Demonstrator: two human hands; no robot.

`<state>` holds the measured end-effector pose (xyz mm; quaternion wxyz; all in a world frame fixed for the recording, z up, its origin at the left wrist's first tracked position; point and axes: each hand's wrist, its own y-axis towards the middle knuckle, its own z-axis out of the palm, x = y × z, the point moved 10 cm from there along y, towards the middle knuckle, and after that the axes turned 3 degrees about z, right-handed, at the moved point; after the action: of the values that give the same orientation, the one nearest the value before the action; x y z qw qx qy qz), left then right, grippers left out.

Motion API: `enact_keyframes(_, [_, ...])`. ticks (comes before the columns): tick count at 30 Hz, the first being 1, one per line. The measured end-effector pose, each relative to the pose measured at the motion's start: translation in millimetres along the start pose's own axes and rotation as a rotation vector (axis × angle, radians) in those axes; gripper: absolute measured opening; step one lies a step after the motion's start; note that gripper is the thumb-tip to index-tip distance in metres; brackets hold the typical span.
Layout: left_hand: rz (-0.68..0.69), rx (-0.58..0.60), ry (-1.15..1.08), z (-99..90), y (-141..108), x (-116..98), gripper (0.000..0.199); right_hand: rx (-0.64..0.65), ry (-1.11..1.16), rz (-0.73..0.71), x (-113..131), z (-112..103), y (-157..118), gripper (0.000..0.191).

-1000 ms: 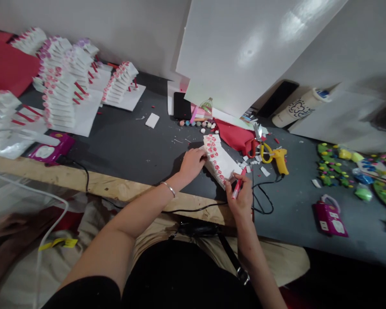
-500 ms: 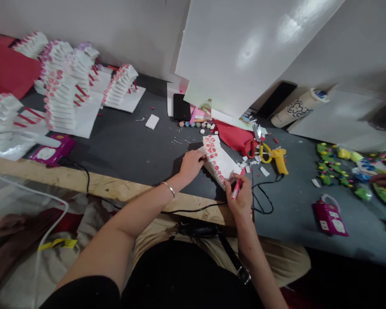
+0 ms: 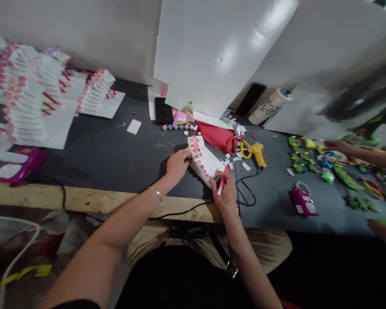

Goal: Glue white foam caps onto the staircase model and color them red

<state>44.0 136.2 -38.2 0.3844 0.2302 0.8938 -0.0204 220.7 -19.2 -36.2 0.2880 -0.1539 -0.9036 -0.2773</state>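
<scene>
A white folded-paper piece (image 3: 209, 161) with red swirl marks along its front edge lies on the dark table, slightly tilted to my view. My left hand (image 3: 178, 165) pinches its left end between thumb and fingers. In my right hand (image 3: 225, 191) is a red marker (image 3: 223, 181), held at the piece's lower right corner, with fingers against the paper. Which end of the marker is the tip, I cannot tell. Close by on the right lie white paper scraps (image 3: 234, 161), red-handled scissors (image 3: 233, 145) and yellow-handled scissors (image 3: 245, 148).
Similar stepped paper pieces (image 3: 28, 111) stand at the left. A yellow glue gun (image 3: 259, 155) trails a black cord. Behind are paint pots (image 3: 180, 127), a phone (image 3: 164, 110) and a tumbler (image 3: 268, 106). Purple devices (image 3: 304, 201) flank me. A co-worker's hand (image 3: 337, 146) reaches over green craft pieces.
My view has turned to the right, so the table things appear further left. A co-worker's arm now shows at the right. Both my hands keep their places on the paper and marker.
</scene>
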Motion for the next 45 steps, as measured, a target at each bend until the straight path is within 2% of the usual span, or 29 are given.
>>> enact_keyframes(6, [0.03, 0.073, 0.06, 1.6, 5, 0, 0.014, -0.008, 0.005, -0.01, 8, -1, 1, 0.039])
enact_keyframes(10, [0.081, 0.064, 0.035, 1.2, 6, -2, 0.02, -0.012, 0.016, -0.033, 10, -1, 0, 0.038])
enact_keyframes(14, [0.049, 0.047, 0.036, 0.3, 7, 0, 0.024, -0.021, 0.024, -0.037, 9, -2, -1, 0.041])
enact_keyframes(19, [-0.005, 0.054, 0.08, 0.0, 5, 0, 0.019, -0.003, 0.017, -0.032, 6, 0, -1, 0.044])
enact_keyframes(26, [-0.002, 0.066, 0.008, 1.1, 1, -1, 0.018, -0.013, -0.003, -0.019, 2, -2, -3, 0.044])
enact_keyframes(29, [0.008, 0.057, -0.063, -4.6, 1, 4, 0.02, -0.007, -0.009, -0.019, 1, -2, -2, 0.045])
enact_keyframes(33, [-0.023, -0.013, -0.071, -20.1, 6, 14, 0.022, -0.006, -0.02, -0.023, -2, -2, -3, 0.045])
enact_keyframes(35, [0.0, 0.016, -0.029, -19.2, 10, 11, 0.023, 0.005, -0.022, -0.024, -3, -2, -4, 0.045])
enact_keyframes(39, [0.078, 0.161, 0.119, -0.8, 17, -2, 0.023, 0.026, -0.034, -0.03, -5, -2, -5, 0.046])
enact_keyframes(45, [0.178, 0.193, 0.278, 3.7, 17, -15, 0.024, 0.01, -0.05, -0.028, -5, -2, -4, 0.048])
